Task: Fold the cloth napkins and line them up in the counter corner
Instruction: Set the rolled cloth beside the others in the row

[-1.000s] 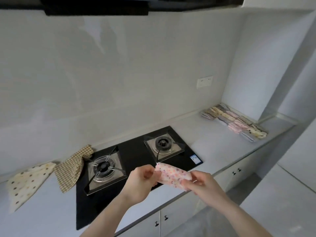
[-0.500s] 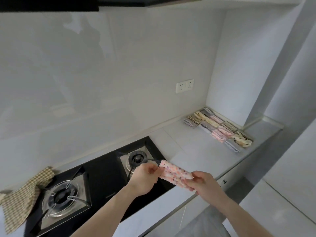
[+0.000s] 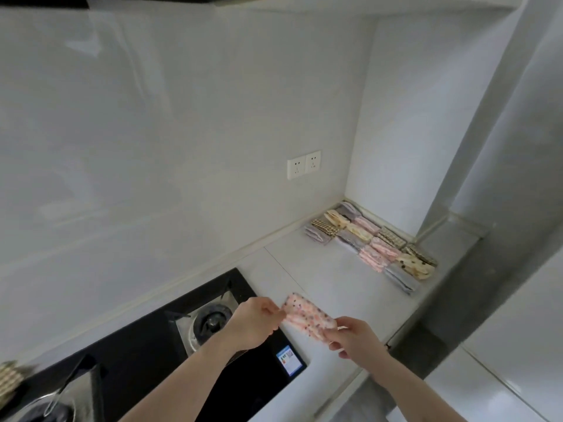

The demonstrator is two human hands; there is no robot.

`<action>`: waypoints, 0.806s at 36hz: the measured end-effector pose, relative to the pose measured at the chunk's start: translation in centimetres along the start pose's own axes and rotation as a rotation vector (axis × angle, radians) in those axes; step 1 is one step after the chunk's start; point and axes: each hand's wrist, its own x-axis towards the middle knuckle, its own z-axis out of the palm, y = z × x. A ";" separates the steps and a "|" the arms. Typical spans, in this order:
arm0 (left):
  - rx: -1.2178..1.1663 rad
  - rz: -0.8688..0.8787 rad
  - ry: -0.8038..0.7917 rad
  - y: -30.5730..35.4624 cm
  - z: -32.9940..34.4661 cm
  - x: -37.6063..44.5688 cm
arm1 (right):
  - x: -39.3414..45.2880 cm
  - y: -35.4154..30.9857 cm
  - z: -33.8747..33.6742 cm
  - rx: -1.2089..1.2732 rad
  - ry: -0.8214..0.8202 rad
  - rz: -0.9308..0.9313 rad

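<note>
Napkin [image 3: 307,318], folded, pink floral: pinched at each end by left hand [image 3: 253,322] and right hand [image 3: 353,338], above counter [image 3: 323,269] | long axis hand-to-hand | folded rows [image 3: 373,243] ahead-right, nearer right hand

Soft daylight, wall glare (faint), blurred edges

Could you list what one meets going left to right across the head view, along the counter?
Checked cloth at the edge → gas hob → left hand → floral napkin held between both hands → right hand → rows of folded napkins in the corner.
</note>
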 end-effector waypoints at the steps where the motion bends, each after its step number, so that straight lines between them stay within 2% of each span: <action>1: 0.013 -0.007 -0.013 -0.2 -0.2 0.5 | 0.8 0.1 -0.1 0.046 0.002 0.021; 5: 0.053 -0.040 -0.046 -1.1 -1.3 2.4 | 4.2 0.5 -1.0 0.169 0.031 0.092; 9: 0.015 -0.099 0.083 -1.3 -1.6 4.8 | 9.0 1.0 -2.9 0.261 0.063 0.179; 14: -0.007 -0.182 0.059 -0.3 -1.1 8.5 | 14.9 1.9 -6.7 0.336 0.112 0.272; 24: -0.092 -0.298 0.136 2.6 1.9 15.1 | 28.5 2.5 -13.2 0.179 0.094 0.369; 29: -0.168 -0.352 0.179 4.0 4.6 17.8 | 33.1 2.2 -14.7 0.114 0.004 0.309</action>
